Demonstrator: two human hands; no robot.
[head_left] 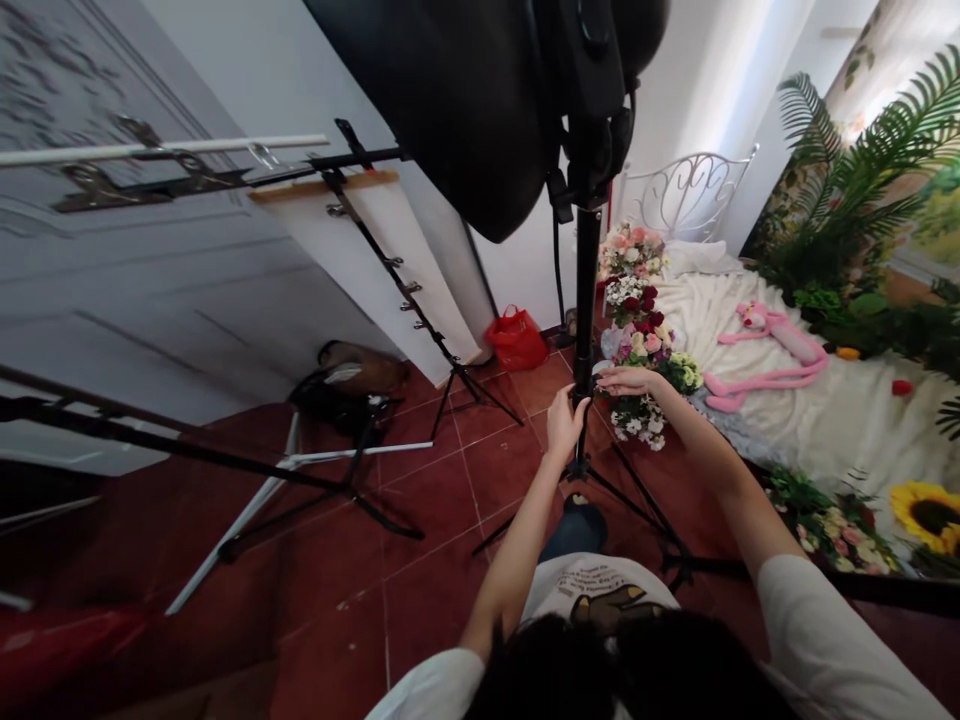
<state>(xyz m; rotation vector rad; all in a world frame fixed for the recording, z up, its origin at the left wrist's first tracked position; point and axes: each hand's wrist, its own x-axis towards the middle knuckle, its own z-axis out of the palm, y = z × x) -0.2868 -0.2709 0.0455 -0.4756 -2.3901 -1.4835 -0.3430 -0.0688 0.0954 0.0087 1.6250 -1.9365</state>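
A black light stand (587,290) rises in front of me and carries a large black lamp head (465,90) at the top of the view. My left hand (564,425) is closed around the pole at its lower collar, thumb across the front. On the other side, my right hand (628,380) has its fingertips at the same collar, where they seem to grip a locking knob that they mostly hide. Below the hands, the stand's legs spread over the red tiled floor (427,590).
A red plastic bag (517,340) sits by the wall near a hanging white backdrop (390,260). Other stand legs (300,465) cross the floor at left. Flowers (637,300) line the bed (810,430), where a pink plush toy (791,345) lies. A sunflower (926,515) is at right.
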